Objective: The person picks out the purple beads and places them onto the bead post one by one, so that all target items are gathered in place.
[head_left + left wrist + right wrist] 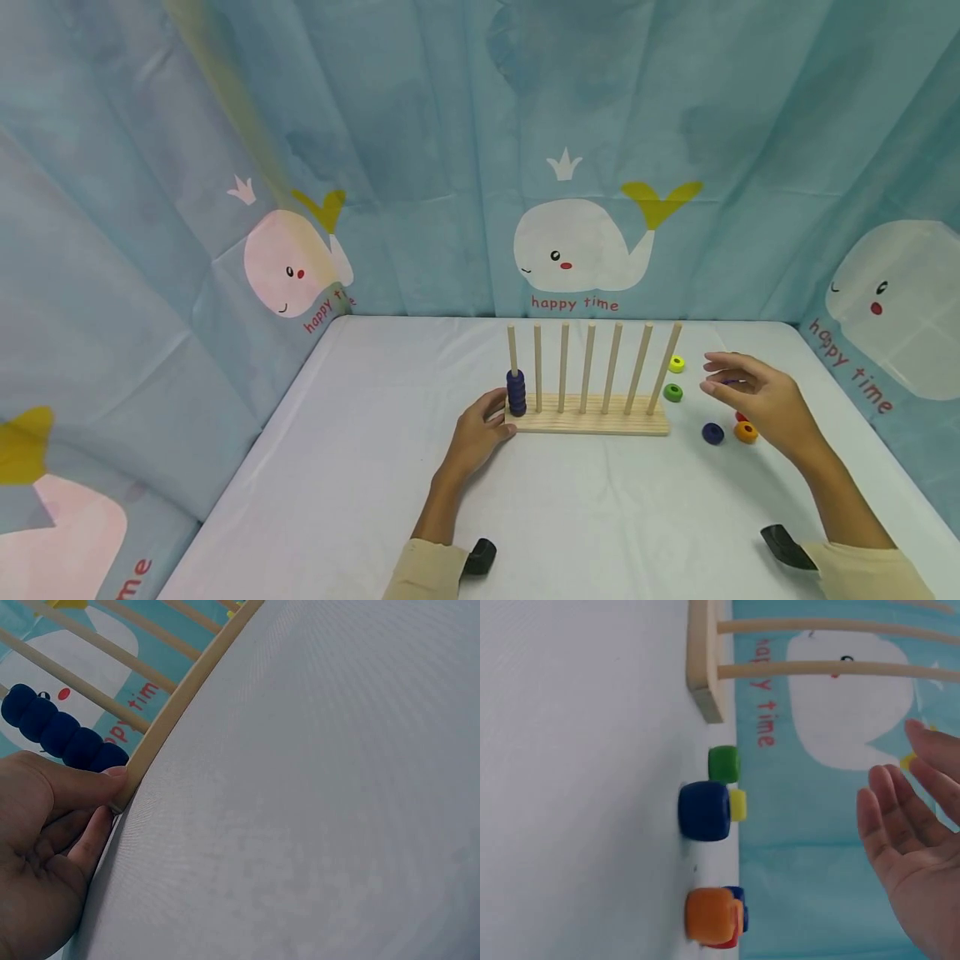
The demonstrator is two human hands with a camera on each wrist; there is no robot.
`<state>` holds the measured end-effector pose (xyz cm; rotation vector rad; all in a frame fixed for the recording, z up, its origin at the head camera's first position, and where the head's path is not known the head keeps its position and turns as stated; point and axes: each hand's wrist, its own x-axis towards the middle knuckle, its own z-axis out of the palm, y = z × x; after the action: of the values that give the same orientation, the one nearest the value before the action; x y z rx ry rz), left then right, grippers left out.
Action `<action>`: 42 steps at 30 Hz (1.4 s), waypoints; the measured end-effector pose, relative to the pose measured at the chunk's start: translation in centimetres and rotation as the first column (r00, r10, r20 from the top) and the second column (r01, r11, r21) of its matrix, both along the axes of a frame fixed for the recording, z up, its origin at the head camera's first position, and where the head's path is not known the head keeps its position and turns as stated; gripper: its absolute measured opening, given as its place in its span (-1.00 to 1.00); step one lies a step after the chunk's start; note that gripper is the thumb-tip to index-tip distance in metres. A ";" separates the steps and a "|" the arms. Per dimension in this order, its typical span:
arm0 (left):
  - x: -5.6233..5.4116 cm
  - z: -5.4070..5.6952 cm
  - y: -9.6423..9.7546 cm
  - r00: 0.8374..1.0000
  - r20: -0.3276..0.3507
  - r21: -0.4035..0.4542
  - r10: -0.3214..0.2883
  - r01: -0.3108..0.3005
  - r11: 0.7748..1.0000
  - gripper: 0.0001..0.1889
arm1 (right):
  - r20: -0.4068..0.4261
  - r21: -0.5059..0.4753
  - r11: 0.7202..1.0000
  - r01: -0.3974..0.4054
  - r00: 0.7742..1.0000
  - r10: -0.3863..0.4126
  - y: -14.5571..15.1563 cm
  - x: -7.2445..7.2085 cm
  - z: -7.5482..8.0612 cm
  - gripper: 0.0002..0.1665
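A wooden rack (588, 425) with several upright pegs stands on the white table. Several dark blue beads (515, 393) are stacked on its leftmost peg, while the other pegs are bare. My left hand (476, 429) grips the left end of the base; in the left wrist view, thumb and fingers (91, 841) pinch its corner beside the beads. To the right of the rack, my right hand (757, 396) hovers over loose beads with fingers parted. Its palm (922, 862) shows nothing held in the right wrist view. Partly behind this hand lies a red bead (741, 416).
Right of the rack lie a yellow bead (677, 363), a green bead (672, 392), a dark blue bead (712, 433) and an orange bead (746, 432). Blue whale-print cloth (420, 167) hangs along the back and both sides of the table.
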<state>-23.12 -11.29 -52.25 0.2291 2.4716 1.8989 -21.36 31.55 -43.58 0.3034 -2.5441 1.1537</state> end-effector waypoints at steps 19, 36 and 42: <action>-0.1 0.1 -0.1 1.000 0.010 0.005 -0.006 0.006 1.000 -0.33 | 0.235 0.081 0.994 -0.071 0.971 0.050 3.1 0.0 -2.9 -0.33; 0.1 0.2 0.0 1.000 0.015 -0.005 -0.003 0.003 1.000 -0.33 | 0.322 0.130 0.973 -0.188 0.937 0.138 3.9 -0.4 -3.8 -0.30; 0.1 0.3 0.0 1.000 0.014 0.002 -0.003 0.003 1.000 -0.32 | 0.315 0.143 0.966 -0.214 0.935 0.161 4.0 -0.5 -3.9 -0.33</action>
<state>-22.97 -11.29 -51.99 0.2178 2.4596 1.8949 -21.89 35.60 -47.50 0.4547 -2.9486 1.1170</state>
